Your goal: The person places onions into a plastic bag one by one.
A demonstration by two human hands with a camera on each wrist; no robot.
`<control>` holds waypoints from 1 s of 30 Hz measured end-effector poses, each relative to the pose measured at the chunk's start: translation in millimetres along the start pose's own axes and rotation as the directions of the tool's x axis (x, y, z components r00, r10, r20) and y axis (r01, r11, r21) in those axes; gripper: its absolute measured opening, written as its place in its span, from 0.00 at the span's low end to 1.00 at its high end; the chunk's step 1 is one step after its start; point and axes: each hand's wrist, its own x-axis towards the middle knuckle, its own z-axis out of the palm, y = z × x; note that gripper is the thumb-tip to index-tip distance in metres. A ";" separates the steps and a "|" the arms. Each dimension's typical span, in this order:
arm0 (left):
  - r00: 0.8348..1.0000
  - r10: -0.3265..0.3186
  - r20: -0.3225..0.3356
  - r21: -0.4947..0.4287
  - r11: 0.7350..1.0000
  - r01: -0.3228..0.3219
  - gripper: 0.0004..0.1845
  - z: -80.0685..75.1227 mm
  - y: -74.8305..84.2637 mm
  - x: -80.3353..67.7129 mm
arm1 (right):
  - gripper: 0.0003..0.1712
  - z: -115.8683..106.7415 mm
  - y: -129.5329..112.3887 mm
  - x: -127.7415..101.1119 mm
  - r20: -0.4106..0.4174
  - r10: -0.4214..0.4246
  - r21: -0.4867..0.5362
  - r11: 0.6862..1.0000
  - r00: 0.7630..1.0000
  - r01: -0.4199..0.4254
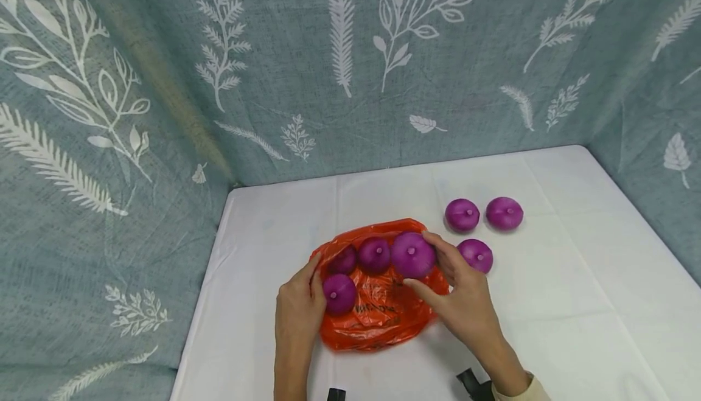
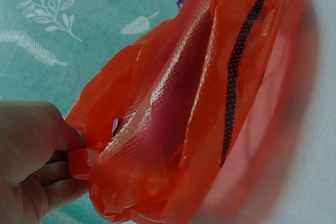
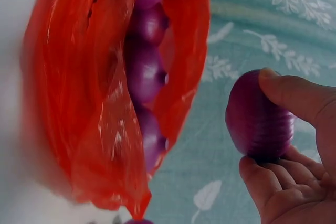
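A red plastic bag with dark print lies open-mouthed on the table. My left hand pinches its left rim; in the left wrist view the fingers hold a fold of the plastic. Several round, glossy purple onions, each with a small nub, sit in a row inside. Between thumb and fingers, my right hand holds another purple onion, with ridged lower sides. From above, this onion overlaps the right part of the bag's mouth; in the right wrist view it hangs apart from the bag.
To the right of the bag, three more purple onions lie on the white-covered table: one near onion partly behind my right hand, and two farther back, a left onion and a right onion. Leaf-patterned green cloth hangs around the table.
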 end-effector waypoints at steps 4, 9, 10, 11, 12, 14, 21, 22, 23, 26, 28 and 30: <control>1.000 0.001 0.001 0.004 1.000 -0.001 0.19 0.7 -1.1 -1.6 | 0.48 10.2 0.5 1.9 0.036 -0.002 0.022 1.000 0.999 0.001; 1.000 0.001 0.004 -0.004 1.000 -0.001 0.19 1.6 -1.4 -1.9 | 0.49 23.4 1.1 2.9 0.087 0.001 0.032 0.999 0.996 -0.003; 1.000 0.001 0.004 -0.006 1.000 0.000 0.19 1.7 -1.2 -1.7 | 0.48 26.0 1.4 2.8 0.098 0.005 0.031 0.999 0.995 -0.008; 1.000 0.000 0.004 -0.009 1.000 0.000 0.19 1.7 -1.0 -1.5 | 0.48 28.6 1.7 2.7 0.109 0.012 0.024 1.000 0.994 -0.015; 1.000 -0.001 0.004 -0.012 1.000 0.001 0.19 1.7 -0.7 -1.2 | 0.48 31.1 2.1 2.4 0.119 0.022 0.009 1.000 0.993 -0.024; 1.000 -0.001 0.003 -0.014 1.000 0.001 0.19 1.9 -0.4 -0.8 | 0.47 36.4 3.5 1.4 0.135 0.040 -0.042 0.998 0.990 -0.035; 1.000 -0.008 0.009 -0.003 1.000 0.008 0.19 2.5 -0.4 -0.1 | 0.49 55.4 11.6 -6.3 0.163 0.058 -0.213 0.977 0.985 -0.022; 1.000 -0.009 0.011 -0.003 1.000 0.009 0.19 2.6 -0.6 0.0 | 0.50 57.6 12.9 -7.5 0.166 0.061 -0.233 0.972 0.984 -0.021; 1.000 -0.009 0.012 -0.002 1.000 0.009 0.19 2.7 -0.9 0.1 | 0.50 59.6 14.1 -8.4 0.170 0.065 -0.250 0.968 0.983 -0.021; 1.000 -0.008 0.007 0.000 1.000 0.008 0.19 2.8 -2.5 0.4 | 0.50 64.3 17.0 -9.9 0.178 0.078 -0.281 0.959 0.981 -0.025; 1.000 -0.005 -0.003 0.001 1.000 0.005 0.19 2.5 -3.3 0.5 | 0.49 66.8 18.6 -10.3 0.183 0.081 -0.287 0.958 0.980 -0.025; 1.000 0.000 -0.010 0.004 1.000 0.000 0.19 2.5 -4.6 0.1 | 0.48 69.4 20.2 -10.7 0.194 0.079 -0.296 0.955 0.978 -0.019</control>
